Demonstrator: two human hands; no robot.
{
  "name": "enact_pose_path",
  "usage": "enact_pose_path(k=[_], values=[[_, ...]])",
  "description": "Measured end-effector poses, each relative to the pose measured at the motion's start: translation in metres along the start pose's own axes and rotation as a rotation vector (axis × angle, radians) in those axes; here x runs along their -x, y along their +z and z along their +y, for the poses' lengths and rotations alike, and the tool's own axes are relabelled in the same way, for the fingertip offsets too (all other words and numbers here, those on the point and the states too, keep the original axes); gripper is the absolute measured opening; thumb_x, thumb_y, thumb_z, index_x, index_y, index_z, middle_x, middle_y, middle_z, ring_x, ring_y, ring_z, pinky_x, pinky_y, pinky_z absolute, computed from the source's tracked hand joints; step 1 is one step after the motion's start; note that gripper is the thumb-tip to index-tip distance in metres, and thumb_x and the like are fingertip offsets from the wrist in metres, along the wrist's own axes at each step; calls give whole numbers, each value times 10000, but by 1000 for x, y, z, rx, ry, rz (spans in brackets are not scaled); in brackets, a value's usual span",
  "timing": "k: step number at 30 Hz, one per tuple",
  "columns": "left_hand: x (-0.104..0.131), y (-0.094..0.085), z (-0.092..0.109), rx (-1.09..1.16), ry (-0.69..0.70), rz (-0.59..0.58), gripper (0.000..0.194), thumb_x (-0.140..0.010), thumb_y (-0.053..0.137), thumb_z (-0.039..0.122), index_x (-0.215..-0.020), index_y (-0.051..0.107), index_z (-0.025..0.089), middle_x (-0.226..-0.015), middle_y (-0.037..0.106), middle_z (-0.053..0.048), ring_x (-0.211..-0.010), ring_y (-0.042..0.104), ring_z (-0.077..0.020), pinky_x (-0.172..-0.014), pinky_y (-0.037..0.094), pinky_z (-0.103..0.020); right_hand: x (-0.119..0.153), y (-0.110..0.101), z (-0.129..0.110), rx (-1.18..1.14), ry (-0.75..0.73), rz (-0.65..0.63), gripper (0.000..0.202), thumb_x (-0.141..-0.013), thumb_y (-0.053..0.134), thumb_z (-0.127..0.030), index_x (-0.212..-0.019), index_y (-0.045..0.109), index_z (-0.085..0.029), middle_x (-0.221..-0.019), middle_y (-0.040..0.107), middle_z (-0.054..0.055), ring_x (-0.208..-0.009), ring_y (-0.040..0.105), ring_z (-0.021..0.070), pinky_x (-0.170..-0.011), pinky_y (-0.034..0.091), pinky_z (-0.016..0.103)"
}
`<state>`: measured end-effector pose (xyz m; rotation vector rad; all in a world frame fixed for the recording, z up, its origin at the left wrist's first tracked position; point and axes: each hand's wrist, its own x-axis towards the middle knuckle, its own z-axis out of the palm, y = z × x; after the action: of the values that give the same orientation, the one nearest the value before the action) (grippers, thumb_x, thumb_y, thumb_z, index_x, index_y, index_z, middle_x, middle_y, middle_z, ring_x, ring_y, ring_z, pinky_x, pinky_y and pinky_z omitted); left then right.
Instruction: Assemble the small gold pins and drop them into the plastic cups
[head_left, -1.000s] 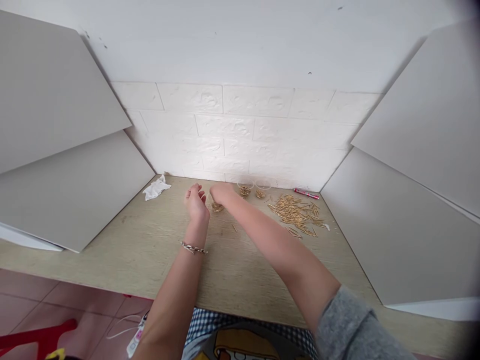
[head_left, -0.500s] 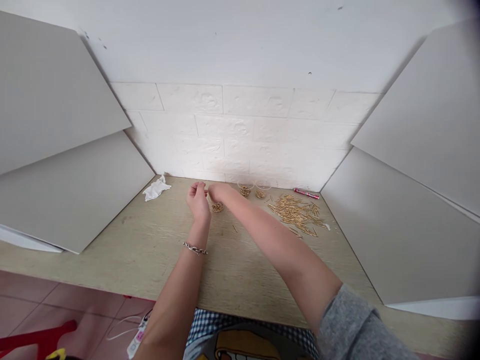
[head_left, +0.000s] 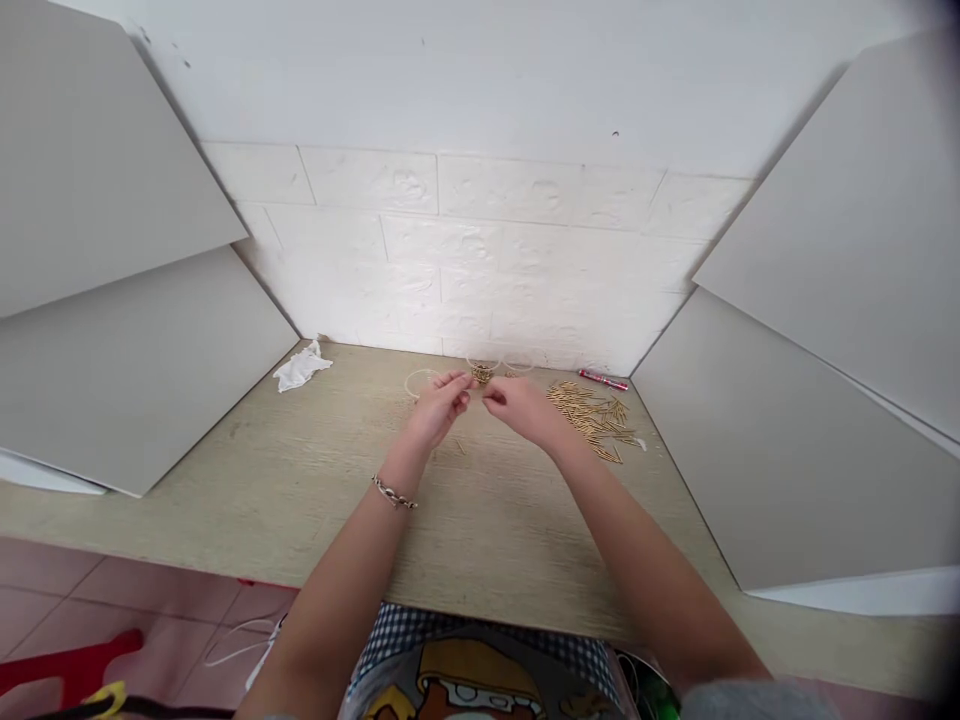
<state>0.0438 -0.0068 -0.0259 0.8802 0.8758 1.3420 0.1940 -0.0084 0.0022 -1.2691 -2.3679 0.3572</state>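
My left hand, with a chain bracelet on its wrist, is closed in a pinch in front of the clear cups. Facing it, a small gap away, my right hand pinches thumb and fingers together. Whatever the fingertips hold is too small to make out. Just behind the hands stands a clear round cup with small gold-coloured pieces. Another clear cup is partly covered by my left hand, and a third cup by my right. A single thin gold-coloured pin lies on the table below my left hand.
A pile of gold-coloured pins spreads to the right, with a red tube-like item behind it. Crumpled white tissue lies at the left. Grey panels flank the table, and a white brick-patterned wall closes the back.
My right hand has drawn back to the right from the left cup, where it was over the gold-coloured pieces. My left hand has moved right, towards the middle cup. The view has shifted slightly.
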Motion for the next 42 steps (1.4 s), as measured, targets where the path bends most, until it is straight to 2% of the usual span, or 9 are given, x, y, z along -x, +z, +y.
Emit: enact_pose_path(k=[6, 11, 15, 17, 20, 23, 27, 33, 42], values=[[11, 20, -28, -21, -179, -158, 240, -564, 735, 272, -719, 614, 133, -723, 613, -25, -502, 457, -31, -473, 350, -169, 42, 15, 30, -165, 205, 113, 185, -752, 493, -178, -847, 652, -195, -743, 655, 3, -657, 558, 120, -637, 388, 224], [8, 22, -41, -138, -180, -146, 228, -574, 712, 302, -702, 622, 135, -713, 611, -33, -482, 448, -43, -437, 305, -183, 46, 29, 41, -86, 175, 105, 247, -805, 439, -150, -891, 665, -203, -826, 668, 35, -772, 580, 153, -720, 404, 259], [1, 15, -31, -172, 37, 58, 209, -594, 677, 315, -687, 600, 144, -632, 568, -3, -449, 411, -46, -418, 266, -193, 49, 44, 29, -17, 119, 65, 234, -858, 410, -186, -890, 641, -171, -898, 644, 69, -839, 568, 167, -764, 396, 271], [0, 11, -23, -188, 129, 120, 191, -606, 665, 306, -685, 595, 146, -611, 542, 13, -448, 395, -42, -425, 269, -193, 49, 56, 15, -36, -6, 15, 225, -874, 389, -177, -912, 611, -178, -913, 633, 56, -867, 558, 152, -777, 391, 254], [0, 8, -17, -155, 138, 128, 199, -631, 649, 315, -721, 596, 146, -630, 524, 23, -466, 397, -36, -443, 286, -188, 48, 74, -7, -4, -230, -98, 203, -871, 375, -134, -897, 575, -160, -907, 617, 65, -867, 545, 155, -773, 384, 256], [1, 7, -17, -143, 91, 134, 220, -627, 658, 319, -739, 593, 141, -637, 522, 26, -476, 408, -32, -455, 299, -185, 47, 83, -15, 24, -234, -149, 198, -863, 367, -105, -908, 555, -149, -899, 605, 72, -833, 541, 162, -731, 384, 258], [0, 7, -19, -120, 35, 136, 256, -587, 695, 320, -732, 586, 139, -632, 534, 28, -471, 408, -26, -457, 307, -177, 48, 73, 1, 112, -83, -158, 231, -888, 333, -139, -923, 562, -146, -894, 608, 85, -799, 552, 170, -713, 384, 266], [-2, 9, -22, -73, -82, 58, 316, -548, 738, 343, -698, 549, 138, -653, 550, 27, -485, 427, -22, -481, 339, -167, 47, 44, 32, 352, 134, -36, 286, -871, 343, -100, -901, 627, -130, -955, 620, 109, -931, 539, 203, -915, 310, 348], [-5, 0, -37, -257, -203, -149, 322, -664, 640, 423, -603, 499, 140, -527, 462, 31, -424, 376, -40, -406, 275, -188, 52, 56, 2, 104, 47, -73, 218, -886, 415, -261, -876, 614, -175, -857, 650, 61, -769, 589, 178, -654, 393, 264]])
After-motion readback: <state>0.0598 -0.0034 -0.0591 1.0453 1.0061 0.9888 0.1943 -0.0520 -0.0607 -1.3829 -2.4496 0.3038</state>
